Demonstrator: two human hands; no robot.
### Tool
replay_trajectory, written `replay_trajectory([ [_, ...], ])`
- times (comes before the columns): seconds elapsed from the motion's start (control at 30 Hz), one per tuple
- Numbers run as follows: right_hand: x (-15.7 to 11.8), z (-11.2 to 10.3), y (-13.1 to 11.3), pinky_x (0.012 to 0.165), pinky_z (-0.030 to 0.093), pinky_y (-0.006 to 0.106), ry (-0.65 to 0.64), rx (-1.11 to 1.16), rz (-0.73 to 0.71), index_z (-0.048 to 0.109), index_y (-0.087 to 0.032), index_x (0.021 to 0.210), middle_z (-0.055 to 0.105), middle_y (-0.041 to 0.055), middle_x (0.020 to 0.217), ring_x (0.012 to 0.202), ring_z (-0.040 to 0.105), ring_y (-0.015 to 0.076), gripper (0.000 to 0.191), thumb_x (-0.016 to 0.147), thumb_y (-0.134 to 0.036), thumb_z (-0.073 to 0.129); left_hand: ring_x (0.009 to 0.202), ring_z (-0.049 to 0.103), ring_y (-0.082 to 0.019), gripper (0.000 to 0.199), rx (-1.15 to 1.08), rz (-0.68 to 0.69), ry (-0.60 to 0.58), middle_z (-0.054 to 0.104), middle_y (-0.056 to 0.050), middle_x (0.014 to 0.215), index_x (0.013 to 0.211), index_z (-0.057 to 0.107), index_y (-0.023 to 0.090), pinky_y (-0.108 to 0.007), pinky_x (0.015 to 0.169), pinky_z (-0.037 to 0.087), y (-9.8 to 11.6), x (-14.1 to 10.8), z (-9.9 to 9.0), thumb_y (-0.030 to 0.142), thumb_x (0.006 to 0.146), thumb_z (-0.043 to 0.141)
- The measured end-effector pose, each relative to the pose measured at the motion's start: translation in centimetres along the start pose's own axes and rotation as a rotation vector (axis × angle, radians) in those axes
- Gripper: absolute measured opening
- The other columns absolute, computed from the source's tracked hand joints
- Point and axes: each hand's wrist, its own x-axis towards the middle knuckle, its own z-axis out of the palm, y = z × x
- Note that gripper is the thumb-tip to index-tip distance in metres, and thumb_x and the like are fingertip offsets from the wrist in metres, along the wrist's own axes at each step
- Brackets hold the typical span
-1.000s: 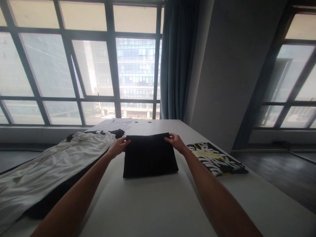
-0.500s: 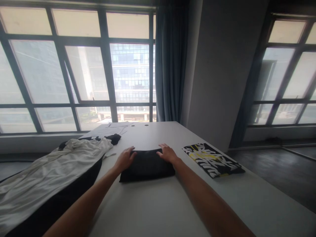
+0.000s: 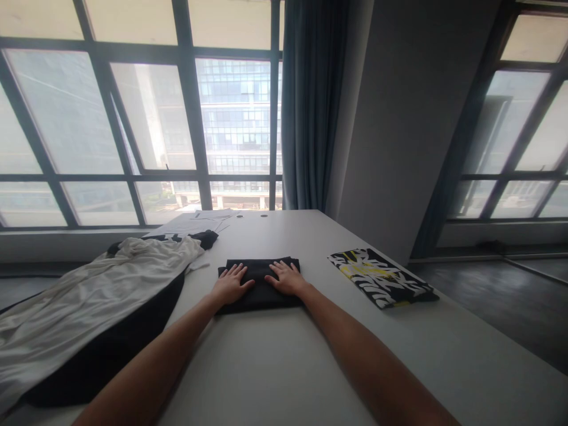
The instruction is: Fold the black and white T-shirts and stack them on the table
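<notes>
A folded black cloth [image 3: 261,299] lies flat in the middle of the white table [image 3: 266,367]. On its left part rests my left hand [image 3: 231,284], palm down with the fingers spread. My right hand [image 3: 285,277] lies on the right part in the same way, fingers apart. A gap of bare black fabric shows between the two thumbs. Neither hand is gripping anything.
White and black garments [image 3: 102,296] are heaped along the left side. A folded black, white and yellow patterned cloth [image 3: 381,278] lies near the right edge. Papers [image 3: 199,221] sit at the far left, before the windows.
Both hands have gone from the far edge of the black cloth to lying flat on its top. More folded layers now show at its far edge. The view has tilted down slightly.
</notes>
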Motion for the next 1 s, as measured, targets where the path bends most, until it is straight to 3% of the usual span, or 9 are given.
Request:
replay_trajectory([
  [0.27,0.5,-0.3,2.6,0.12,0.005,0.052,0.033,0.001,0.197,0.025,-0.022,0.157,0.016,0.0061,0.164,0.151,0.011,0.023,0.072,0.097,-0.063,0.024,0.15,0.019,-0.034,0.083,-0.055,-0.176,0.047,0.023,-0.014,0.161,0.151,0.039,0.016,-0.055,0.117,0.02,-1.9,0.7,0.4,0.07,0.088,0.035],
  [0.53,0.4,-0.3,2.8,0.12,0.009,0.052,0.067,-0.012,0.202,0.029,-0.018,0.155,0.021,0.01,0.163,0.15,0.016,0.0251,0.072,0.098,-0.061,0.027,0.151,0.015,-0.03,0.077,-0.061,-0.239,0.035,0.017,-0.01,0.163,0.154,0.033,0.016,-0.054,0.119,0.015,-2.1,0.4,0.7,0.063,0.092,0.03],
  [0.6,0.0,-0.7,2.0,0.12,0.006,0.051,0.165,-0.066,0.153,0.035,-0.015,0.153,0.026,0.0133,0.161,0.149,0.019,0.0261,0.067,0.099,-0.054,0.033,0.151,0.015,-0.03,0.076,-0.061,-0.242,0.04,0.018,-0.01,0.163,0.153,0.034,0.016,-0.053,0.119,0.016,-2.0,0.3,0.7,0.062,0.092,0.031],
  [0.7,-0.4,-1.2,0.3,0.121,0.002,0.044,0.366,-0.112,-0.029,0.042,-0.015,0.149,0.034,0.0132,0.158,0.148,0.024,0.0233,0.059,0.099,-0.045,0.037,0.15,0.018,-0.031,0.075,-0.071,-0.256,0.064,0.021,-0.012,0.162,0.152,0.037,0.016,-0.053,0.119,0.017,-1.9,0.3,0.8,0.061,0.092,0.033],
  [0.77,-0.5,-1.0,-0.6,0.121,0.004,0.044,0.315,-0.083,-0.079,0.041,-0.017,0.15,0.034,0.0107,0.158,0.148,0.023,0.0228,0.06,0.099,-0.048,0.036,0.15,0.019,-0.032,0.075,-0.08,-0.27,0.081,0.022,-0.013,0.162,0.151,0.039,0.015,-0.054,0.118,0.018,-2.0,0.4,1.0,0.061,0.092,0.034],
  [0.9,-0.5,0.0,-1.2,0.12,0.01,0.049,0.032,-0.018,-0.005,0.036,-0.02,0.153,0.027,0.0072,0.161,0.15,0.017,0.0255,0.068,0.097,-0.059,0.034,0.15,0.019,-0.032,0.073,-0.107,-0.291,0.096,0.024,-0.014,0.161,0.15,0.04,0.015,-0.053,0.118,0.018,-2.2,0.4,1.0,0.059,0.092,0.036],
  [1.0,-0.3,0.3,-0.8,0.121,0.01,0.049,0.03,0.004,-0.001,0.035,-0.022,0.153,0.026,0.006,0.162,0.151,0.016,0.0245,0.069,0.096,-0.061,0.035,0.148,0.023,-0.034,0.067,-0.125,-0.301,0.17,0.027,-0.015,0.161,0.148,0.042,0.014,-0.055,0.117,0.021,-0.9,-0.2,0.3,0.053,0.094,0.038],
])
